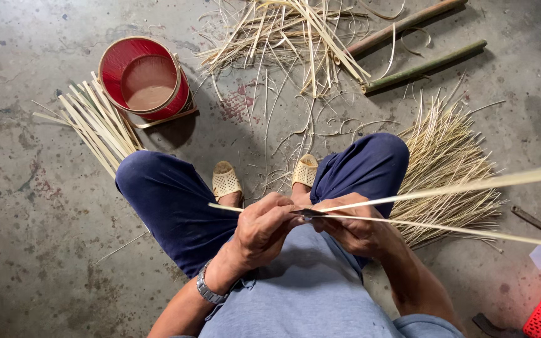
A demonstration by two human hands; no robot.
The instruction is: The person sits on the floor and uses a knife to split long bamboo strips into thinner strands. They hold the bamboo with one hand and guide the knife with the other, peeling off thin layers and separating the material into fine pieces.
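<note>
Two hands are meeting over the lap, working one long pale bamboo strip (446,186). The left hand (264,228), with a metal wristwatch (210,290) on its wrist, is curling its fingers (280,206) closed around the strip's near end, whose short tip is poking out just to the left of the knuckles. The right hand (352,226) is pinching a small dark blade (308,213) against the strip, right where the fingertips of both hands are touching. From that point the strip is parting into two thin halves that are running away to the right of the fingers, the upper one rising toward the frame edge, the lower one (471,230) sloping down.

Beyond the fingers, two feet in pale woven sandals (226,181) are resting on the concrete floor (26,206). Farther out to the left, a red round basket (145,78) is sitting beside a bundle of flat slats (98,125). To the right, behind the split halves, a heap of fine splints (446,163) is lying, with two bamboo poles (424,66) well beyond it.
</note>
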